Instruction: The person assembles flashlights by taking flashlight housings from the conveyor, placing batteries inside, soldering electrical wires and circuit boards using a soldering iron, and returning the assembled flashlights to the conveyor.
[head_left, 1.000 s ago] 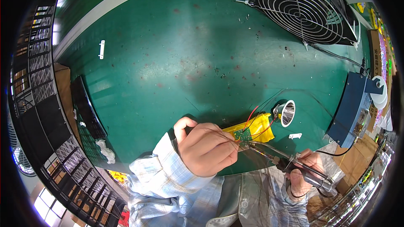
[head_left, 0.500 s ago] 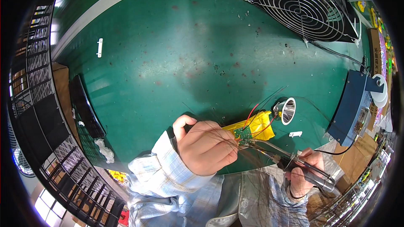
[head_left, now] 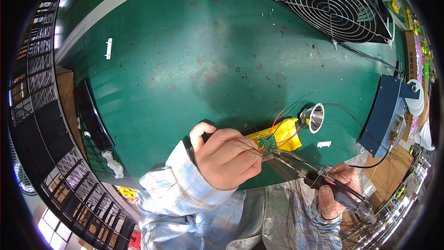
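Note:
My left hand (head_left: 229,159) is closed at the left edge of a small green circuit board (head_left: 265,144); its fingertips are partly hidden. The board lies on a yellow-wrapped pack (head_left: 287,135), with red and black wires rising from it. In my right hand (head_left: 336,193) is a soldering iron (head_left: 329,188) with a black handle and a thin metal tube along its side. Its tip points up-left to the board's near edge; dark strands blur whether they touch. A silver reflector cup (head_left: 316,118) lies on its side beyond the pack's right end.
A small white plastic bar (head_left: 324,144) lies right of the pack, another white bar (head_left: 108,48) far left. A black fan with wire guard (head_left: 330,11) stands at the back right. A blue box (head_left: 383,115) with a white spool (head_left: 416,98) is at right, a black glossy object (head_left: 94,113) at left.
The whole view has shifted slightly. The soldering iron and my right hand have moved a little against the board; my left hand keeps its hold.

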### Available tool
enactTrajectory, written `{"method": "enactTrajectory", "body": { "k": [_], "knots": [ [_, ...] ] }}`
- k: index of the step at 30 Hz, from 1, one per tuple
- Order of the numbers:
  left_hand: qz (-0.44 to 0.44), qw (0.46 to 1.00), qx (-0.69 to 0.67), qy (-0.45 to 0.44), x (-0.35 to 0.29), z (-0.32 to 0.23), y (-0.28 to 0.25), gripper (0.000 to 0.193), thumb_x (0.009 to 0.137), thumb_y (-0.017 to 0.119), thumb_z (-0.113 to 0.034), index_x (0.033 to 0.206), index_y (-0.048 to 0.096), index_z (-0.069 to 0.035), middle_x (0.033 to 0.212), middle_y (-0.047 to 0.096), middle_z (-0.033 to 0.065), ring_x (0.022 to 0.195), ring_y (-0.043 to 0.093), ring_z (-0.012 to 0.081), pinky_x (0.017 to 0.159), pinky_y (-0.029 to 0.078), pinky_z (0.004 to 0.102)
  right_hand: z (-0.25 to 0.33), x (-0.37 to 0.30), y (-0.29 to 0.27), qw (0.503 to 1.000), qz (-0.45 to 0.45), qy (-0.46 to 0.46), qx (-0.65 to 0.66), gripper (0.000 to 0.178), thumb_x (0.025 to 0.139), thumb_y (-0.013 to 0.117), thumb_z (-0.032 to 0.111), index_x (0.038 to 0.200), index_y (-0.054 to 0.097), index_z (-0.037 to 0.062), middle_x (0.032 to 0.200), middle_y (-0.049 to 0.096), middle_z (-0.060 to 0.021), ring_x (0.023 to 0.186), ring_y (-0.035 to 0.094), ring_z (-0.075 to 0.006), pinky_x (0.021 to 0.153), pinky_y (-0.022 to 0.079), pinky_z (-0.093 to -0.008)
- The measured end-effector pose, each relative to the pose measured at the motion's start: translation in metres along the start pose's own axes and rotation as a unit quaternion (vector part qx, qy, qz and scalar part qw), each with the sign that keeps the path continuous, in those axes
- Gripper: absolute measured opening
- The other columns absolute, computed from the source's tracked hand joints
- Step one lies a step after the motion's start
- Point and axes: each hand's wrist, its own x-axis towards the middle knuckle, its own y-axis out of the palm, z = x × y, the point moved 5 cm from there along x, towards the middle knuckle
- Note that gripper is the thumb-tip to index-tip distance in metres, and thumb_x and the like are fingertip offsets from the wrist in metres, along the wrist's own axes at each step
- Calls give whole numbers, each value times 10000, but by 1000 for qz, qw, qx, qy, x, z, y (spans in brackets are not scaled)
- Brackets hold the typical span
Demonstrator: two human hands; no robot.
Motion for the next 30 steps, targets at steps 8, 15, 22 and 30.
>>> {"method": "enactTrajectory", "body": {
  "k": [8,15,22,30],
  "knots": [
    [23,1000,-4,-8,1,0,1,125,610,687,-207,636,568,-237,762,594,-110,753,578,96,855,280,369,-5,-8,-12,990,-99,93,42,400,645,787,267,701,475,22,641,493,-73,590,447,-141,534,343,-250],
    [1,1000,-7,9,0,1,0,149,597,718,-230,651,579,-222,777,600,-101,767,571,106,862,289,366,-6,-9,-12,993,-70,84,48,348,674,753,230,707,476,22,668,502,-75,600,452,-142,537,350,-256],
    [9,997,-69,36,-19,0,-31,267,583,746,-303,791,636,-176,859,620,-38,836,559,167,843,324,409,1,-20,-34,997,-64,47,20,386,699,725,297,722,452,26,655,487,-69,559,461,-125,501,379,-247],
    [57,963,94,248,-52,-20,-9,319,626,663,-456,567,514,-180,631,468,-41,683,499,124,751,346,332,4,-36,-41,991,-90,59,82,405,711,719,307,748,439,16,649,489,-89,442,467,-88,411,374,-202]
  ]
}}
